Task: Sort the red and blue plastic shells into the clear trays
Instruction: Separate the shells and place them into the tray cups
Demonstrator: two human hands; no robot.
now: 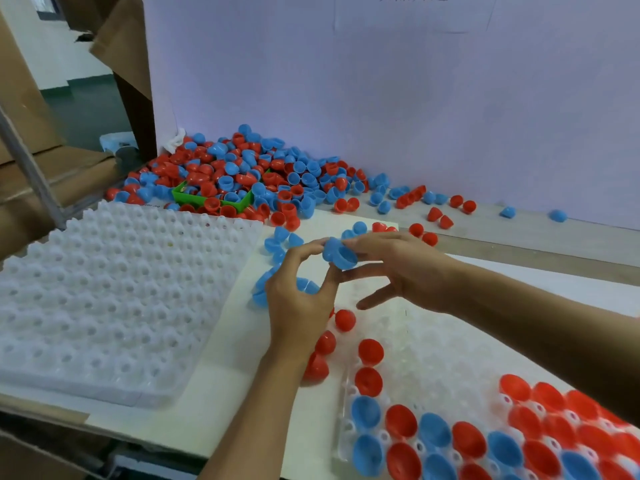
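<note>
Both hands, left hand (298, 303) and right hand (398, 268), pinch one blue shell (337, 252) above the near clear tray (433, 344), part-filled with red and blue shells, while the left tray (114, 289) holds none.

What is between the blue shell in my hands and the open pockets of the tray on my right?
Nothing visible. Both hands hold the blue shell above the tray's empty far pockets; the loose red shells sit nearer its left edge.
</note>
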